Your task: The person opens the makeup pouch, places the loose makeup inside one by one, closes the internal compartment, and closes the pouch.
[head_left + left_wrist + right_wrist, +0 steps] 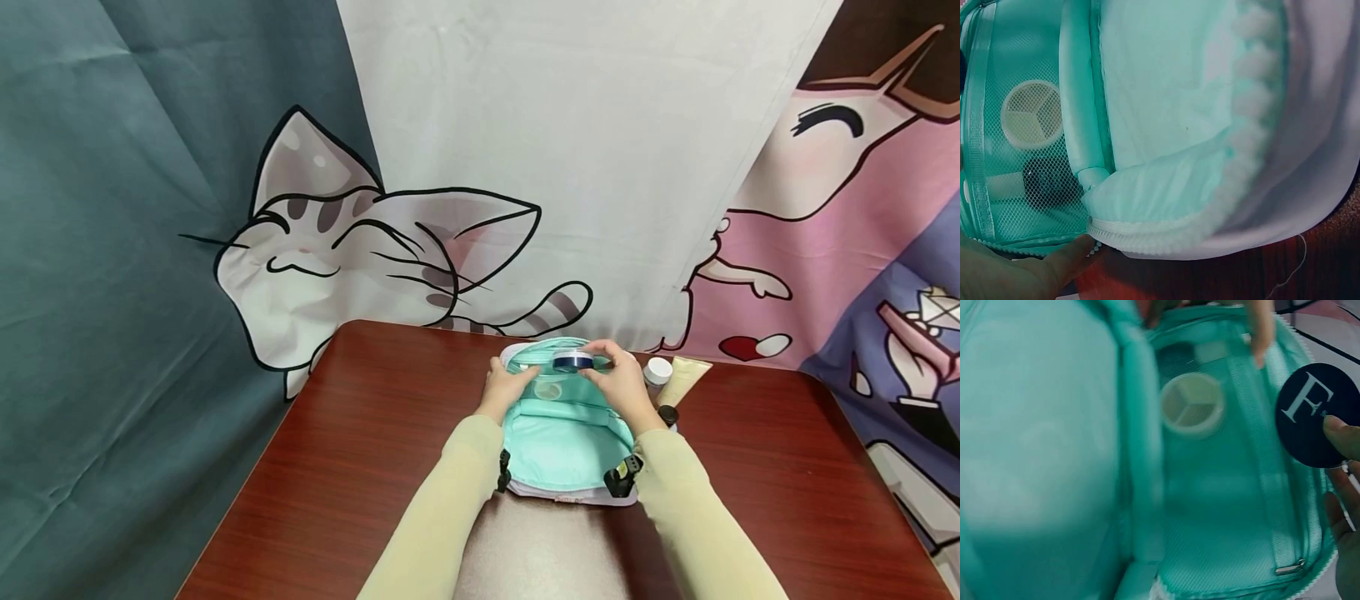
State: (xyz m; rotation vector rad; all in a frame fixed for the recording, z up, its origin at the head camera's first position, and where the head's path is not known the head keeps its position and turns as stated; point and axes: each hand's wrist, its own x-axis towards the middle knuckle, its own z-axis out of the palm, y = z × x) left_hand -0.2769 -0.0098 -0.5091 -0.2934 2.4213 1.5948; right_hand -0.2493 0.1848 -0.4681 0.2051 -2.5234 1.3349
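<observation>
An unzipped mint-green bag (570,454) lies on the table with its lid flap raised at the back. My left hand (504,390) grips the flap's left edge, thumb on the inner side. Between thumb and fingers, my right hand (621,385) holds a round jar (572,362) above the flap's mesh pocket (1210,494). The jar's dark blue lid bears a white letter F in the right wrist view. Behind the mesh sit a round three-part case (1032,114) and a small dark bottle (1054,182) with a pale cap. A zipper pull (1290,569) rests at one pocket end.
Right of the bag stand a white-capped bottle (657,372) and a cream-coloured tube (684,380), with a black round cap (667,414) nearby. The brown table (360,433) meets a printed cloth (585,150) at its back edge.
</observation>
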